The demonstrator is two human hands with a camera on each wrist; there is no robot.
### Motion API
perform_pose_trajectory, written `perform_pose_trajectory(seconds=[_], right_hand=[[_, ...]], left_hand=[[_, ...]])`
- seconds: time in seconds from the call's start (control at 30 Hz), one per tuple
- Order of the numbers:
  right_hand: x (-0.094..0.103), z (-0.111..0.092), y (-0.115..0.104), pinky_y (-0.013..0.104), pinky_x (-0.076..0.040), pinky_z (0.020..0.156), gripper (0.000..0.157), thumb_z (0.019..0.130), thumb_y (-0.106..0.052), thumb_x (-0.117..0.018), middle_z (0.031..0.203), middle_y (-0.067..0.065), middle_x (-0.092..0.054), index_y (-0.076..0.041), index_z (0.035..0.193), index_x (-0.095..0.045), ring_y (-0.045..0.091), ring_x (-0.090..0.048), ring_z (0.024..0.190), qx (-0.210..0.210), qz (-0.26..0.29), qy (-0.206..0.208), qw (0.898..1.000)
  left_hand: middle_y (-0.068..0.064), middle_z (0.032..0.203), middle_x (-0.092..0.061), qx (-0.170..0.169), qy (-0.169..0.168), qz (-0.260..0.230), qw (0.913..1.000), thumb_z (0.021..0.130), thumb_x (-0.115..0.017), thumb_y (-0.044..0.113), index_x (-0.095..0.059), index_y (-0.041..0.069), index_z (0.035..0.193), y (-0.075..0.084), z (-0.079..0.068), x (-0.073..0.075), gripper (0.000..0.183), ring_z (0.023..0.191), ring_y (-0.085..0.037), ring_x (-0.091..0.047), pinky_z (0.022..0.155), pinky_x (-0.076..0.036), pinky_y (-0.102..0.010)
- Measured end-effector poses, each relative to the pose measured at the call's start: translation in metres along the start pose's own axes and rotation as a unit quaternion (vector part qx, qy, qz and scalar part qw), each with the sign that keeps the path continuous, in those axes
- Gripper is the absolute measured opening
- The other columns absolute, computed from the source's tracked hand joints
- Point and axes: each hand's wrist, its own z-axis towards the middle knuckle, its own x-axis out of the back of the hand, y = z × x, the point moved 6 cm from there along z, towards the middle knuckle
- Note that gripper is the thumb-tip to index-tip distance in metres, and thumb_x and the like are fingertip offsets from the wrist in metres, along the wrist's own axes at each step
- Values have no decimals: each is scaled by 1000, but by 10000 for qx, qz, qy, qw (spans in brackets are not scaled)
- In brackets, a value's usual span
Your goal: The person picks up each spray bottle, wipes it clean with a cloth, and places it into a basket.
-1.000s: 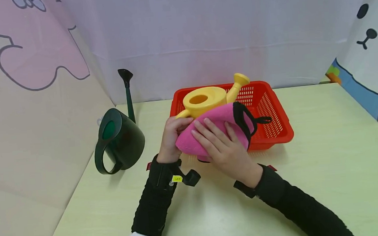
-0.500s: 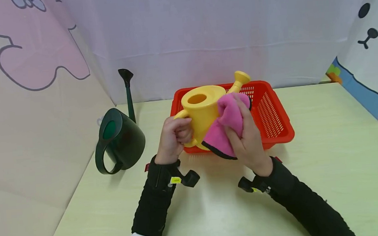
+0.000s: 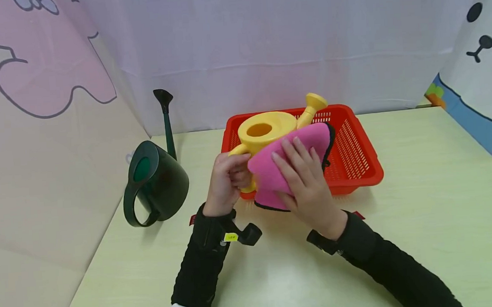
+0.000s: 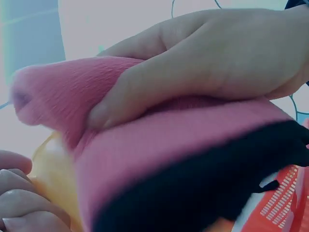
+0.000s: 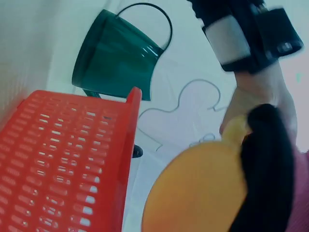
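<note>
My left hand (image 3: 226, 181) grips the handle of a yellow watering can (image 3: 288, 121), which is held over the front of a red basket. Its curled fingers (image 4: 21, 200) also show in the left wrist view. With my right hand (image 3: 310, 192) I hold a pink cloth (image 3: 269, 178) with black edging against the can's near side. Most of the can's body is hidden behind that cloth. In the left wrist view, folds of cloth (image 4: 145, 150) lie between the right thumb and fingers. The right wrist view shows the yellow body (image 5: 193, 193) beside the cloth's black edge.
Behind the can stands the red plastic basket (image 3: 357, 150) with slotted walls. A dark green watering can (image 3: 164, 185) with a tall spout stands on the table (image 3: 439, 216) to the left. A white printed curtain (image 3: 238, 40) closes off the back.
Half a second ago the right hand gripped the cloth bunched near the spout; now the cloth is spread wider across the can's side, further left, under straighter fingers. The left hand has barely moved.
</note>
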Motion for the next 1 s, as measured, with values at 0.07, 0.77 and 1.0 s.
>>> perform_pose_trajectory(seconds=[0.07, 0.77, 1.0], right_hand=[[-5, -2, -9, 60, -19, 103, 49, 88, -30, -46, 133, 17, -41, -5, 130, -40, 34, -29, 127, 342, -456, -238, 9981], [16, 12, 36, 29, -40, 95, 53, 84, -9, -51, 126, 14, -43, 1, 131, -31, 24, -40, 114, -2031, 2531, 536, 9444], [9, 6, 41, 25, -40, 93, 60, 82, -6, -49, 125, 10, -40, -1, 136, -22, 21, -42, 109, -2610, 2914, 500, 9189]], left_hand=[[8, 48, -38, 66, 190, 25, 9998, 81, -39, 13, -43, 17, 53, -2, 0, -1, 28, 42, -9, -33, 39, -30, -18], [12, 42, -30, -19, -142, -35, 9999, 79, -32, 11, -29, 19, 48, 1, 0, -5, 32, 37, -13, -21, 37, -18, -22], [11, 42, -29, -118, -98, 26, 9999, 78, -32, 10, -29, 19, 47, -2, -1, -7, 32, 36, -14, -20, 36, -17, -24]])
